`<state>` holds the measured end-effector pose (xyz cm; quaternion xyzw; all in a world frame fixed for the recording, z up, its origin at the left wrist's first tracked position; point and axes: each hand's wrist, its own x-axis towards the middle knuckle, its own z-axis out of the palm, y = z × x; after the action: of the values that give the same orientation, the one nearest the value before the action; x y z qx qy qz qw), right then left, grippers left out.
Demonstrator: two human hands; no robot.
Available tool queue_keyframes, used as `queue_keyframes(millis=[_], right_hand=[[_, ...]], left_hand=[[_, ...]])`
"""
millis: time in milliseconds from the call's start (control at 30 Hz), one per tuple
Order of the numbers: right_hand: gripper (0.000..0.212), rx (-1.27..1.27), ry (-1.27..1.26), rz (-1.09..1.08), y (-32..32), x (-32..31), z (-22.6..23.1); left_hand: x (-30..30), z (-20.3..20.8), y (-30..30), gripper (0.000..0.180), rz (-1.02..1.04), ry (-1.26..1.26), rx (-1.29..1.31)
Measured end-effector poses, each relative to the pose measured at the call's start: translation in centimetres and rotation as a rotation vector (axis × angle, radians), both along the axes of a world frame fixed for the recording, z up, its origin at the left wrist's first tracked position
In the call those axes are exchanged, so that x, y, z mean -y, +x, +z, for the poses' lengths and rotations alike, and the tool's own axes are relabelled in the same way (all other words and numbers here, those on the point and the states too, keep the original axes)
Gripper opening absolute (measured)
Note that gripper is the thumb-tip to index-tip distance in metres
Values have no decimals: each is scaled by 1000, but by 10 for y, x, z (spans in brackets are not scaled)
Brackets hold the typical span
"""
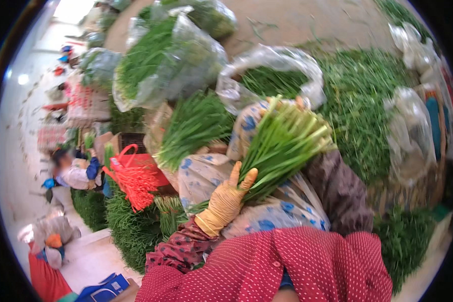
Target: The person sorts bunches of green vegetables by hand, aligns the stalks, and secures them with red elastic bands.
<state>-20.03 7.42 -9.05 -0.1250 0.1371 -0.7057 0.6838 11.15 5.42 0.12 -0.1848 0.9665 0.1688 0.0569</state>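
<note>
One left grip [224, 205] spreads over green stalks [284, 143], right grip [301, 103] unclear; red-printed packaging [88, 102] stands leftward.

Bunch [282, 146] over lap [277, 219], tote [155, 166] L, greens pile [360, 95] R.

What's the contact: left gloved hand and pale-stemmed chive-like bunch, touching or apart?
Touching. Head view: the left gloved hand lies against the chive-like bunch, leaves under its thumb.

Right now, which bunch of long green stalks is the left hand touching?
The long green bunch with pale stem ends pointing upper right, its leaves under the yellow-gloved left hand; the darker green bunch to its left lies apart from that hand.
</note>
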Motion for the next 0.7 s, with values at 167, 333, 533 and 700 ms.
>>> queue_keyframes(millis=[167, 333, 533, 700], right_hand=[[78, 422, -63, 110, 36, -20, 3], [85, 309, -115, 129, 43, -16, 29], [71, 210, -89, 179, 43, 2, 31], [59, -96, 408, -43, 20, -34, 35]], left_hand=[[31, 45, -12, 95, -97, 514, 50], [98, 83, -7, 74, 263, 971, -220], [66, -7, -66, 120, 175, 1079, -359], [25, -25, -69, 73, 634, 1466, -420]])
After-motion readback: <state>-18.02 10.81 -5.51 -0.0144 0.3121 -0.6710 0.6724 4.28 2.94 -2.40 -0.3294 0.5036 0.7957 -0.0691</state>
